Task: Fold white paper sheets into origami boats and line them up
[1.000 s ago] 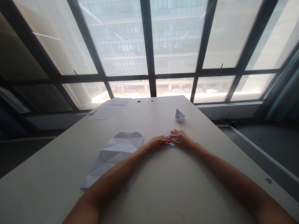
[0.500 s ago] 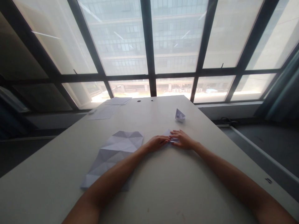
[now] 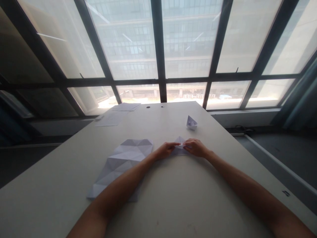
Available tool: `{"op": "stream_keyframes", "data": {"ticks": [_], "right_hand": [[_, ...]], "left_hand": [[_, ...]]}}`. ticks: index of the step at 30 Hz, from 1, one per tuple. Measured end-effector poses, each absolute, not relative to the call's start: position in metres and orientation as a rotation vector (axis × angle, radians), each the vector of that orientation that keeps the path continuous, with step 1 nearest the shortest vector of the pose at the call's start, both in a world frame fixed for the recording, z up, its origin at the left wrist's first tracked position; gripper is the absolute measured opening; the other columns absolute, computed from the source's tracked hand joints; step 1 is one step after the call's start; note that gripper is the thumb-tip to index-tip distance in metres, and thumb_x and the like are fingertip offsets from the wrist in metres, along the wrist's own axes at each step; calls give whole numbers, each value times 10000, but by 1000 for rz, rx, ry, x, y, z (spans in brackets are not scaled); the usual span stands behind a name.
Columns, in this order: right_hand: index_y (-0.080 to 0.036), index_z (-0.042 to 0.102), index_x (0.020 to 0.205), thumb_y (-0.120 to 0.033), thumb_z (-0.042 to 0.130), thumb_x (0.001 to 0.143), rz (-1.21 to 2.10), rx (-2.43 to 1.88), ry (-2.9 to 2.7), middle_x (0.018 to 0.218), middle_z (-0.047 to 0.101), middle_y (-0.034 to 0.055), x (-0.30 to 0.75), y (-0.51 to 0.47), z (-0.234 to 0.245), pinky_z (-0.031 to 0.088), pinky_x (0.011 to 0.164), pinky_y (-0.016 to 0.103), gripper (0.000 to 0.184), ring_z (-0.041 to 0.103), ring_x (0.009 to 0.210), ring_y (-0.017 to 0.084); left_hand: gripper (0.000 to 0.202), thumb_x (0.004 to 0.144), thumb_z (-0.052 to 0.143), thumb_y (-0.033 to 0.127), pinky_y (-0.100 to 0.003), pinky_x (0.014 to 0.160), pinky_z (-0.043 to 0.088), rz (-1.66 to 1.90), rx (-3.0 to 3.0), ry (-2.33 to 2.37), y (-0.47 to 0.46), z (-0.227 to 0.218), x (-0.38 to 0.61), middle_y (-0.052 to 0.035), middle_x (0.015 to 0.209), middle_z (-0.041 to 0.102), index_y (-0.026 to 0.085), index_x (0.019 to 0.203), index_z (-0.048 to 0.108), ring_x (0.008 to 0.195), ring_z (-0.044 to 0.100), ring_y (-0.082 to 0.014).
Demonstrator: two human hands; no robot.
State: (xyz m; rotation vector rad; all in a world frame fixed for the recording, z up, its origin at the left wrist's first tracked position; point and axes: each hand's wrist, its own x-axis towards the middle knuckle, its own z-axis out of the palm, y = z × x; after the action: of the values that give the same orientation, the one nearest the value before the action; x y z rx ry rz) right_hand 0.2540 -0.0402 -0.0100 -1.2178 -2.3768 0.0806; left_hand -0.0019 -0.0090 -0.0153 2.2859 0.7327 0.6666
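Note:
A small folded white paper piece (image 3: 180,145) lies on the pale table (image 3: 173,198) between my two hands. My left hand (image 3: 165,150) pinches its left side with the fingertips together. My right hand (image 3: 195,147) grips its right side, fingers curled over it. A point of the paper sticks up between the fingertips. A finished little paper boat (image 3: 191,122) stands on the table beyond my right hand. A large creased white sheet (image 3: 122,163) lies flat to the left, partly under my left forearm.
Loose flat sheets (image 3: 116,114) lie at the table's far left corner, near two small dark spots (image 3: 148,107). Big windows with dark frames rise behind the table. The table's right edge drops to a dark floor.
Both hands have gone from lying flat on the small paper to pinching it from either side, and its tip now stands up between them.

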Motion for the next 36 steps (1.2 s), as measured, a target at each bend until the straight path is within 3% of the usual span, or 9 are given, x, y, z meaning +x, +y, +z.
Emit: {"op": "stream_keyframes", "data": {"ticks": [10,19,23,27,30,33,36], "right_hand": [[-245,734,1112,-319,562,973,-15,-1329,-2328,1020,753,65,260,-33,-14,483,854,304,233,685,956,223],[-253,698,1189,-328,602,953,-44,-1458,-2307,1028,710,72,257,-33,-19,478,887,312,266,643,1007,228],[-226,697,1210,-307,617,935,-122,-1413,-2291,1135,681,101,255,-34,-18,461,971,393,298,593,1097,266],[-224,761,1063,-222,609,922,-189,-1290,-2323,1207,668,106,252,-35,-18,424,1042,466,208,560,1158,289],[-240,777,1025,-139,537,932,-120,-1204,-2398,1206,685,88,246,-36,-19,435,1048,425,276,589,1145,256],[-244,754,1128,-113,479,944,26,-1182,-2437,1206,703,83,241,-38,-20,483,986,368,356,635,1109,236],[-236,711,1225,-156,472,963,165,-1076,-2445,1268,688,80,239,-40,-21,462,1033,357,364,621,1181,233]], "left_hand": [[453,873,541,132,-381,1016,493,833,2397,722,-7,-17,0,-92,1221,690,193,1309,648,1087,646,-218],[290,922,545,140,-365,1011,510,847,2557,652,-3,-31,0,-128,1375,550,213,1130,734,1134,643,-215],[272,945,552,163,-477,1164,345,719,2770,827,-8,-24,0,-73,1387,584,265,1107,745,1308,529,-247],[360,976,463,110,-565,1235,88,557,2891,776,-11,-14,0,-57,1375,624,257,1196,707,1375,482,-229],[437,959,423,51,-467,1244,180,517,2845,618,-12,-13,3,-45,1389,619,237,1268,669,1364,499,-187],[451,964,430,73,-374,1189,332,538,2720,576,-14,-14,4,-49,1463,552,225,1343,620,1369,496,-173],[443,994,464,164,-396,1197,313,503,2695,583,-17,-14,4,-79,1543,450,217,1426,547,1427,422,-209]]}}
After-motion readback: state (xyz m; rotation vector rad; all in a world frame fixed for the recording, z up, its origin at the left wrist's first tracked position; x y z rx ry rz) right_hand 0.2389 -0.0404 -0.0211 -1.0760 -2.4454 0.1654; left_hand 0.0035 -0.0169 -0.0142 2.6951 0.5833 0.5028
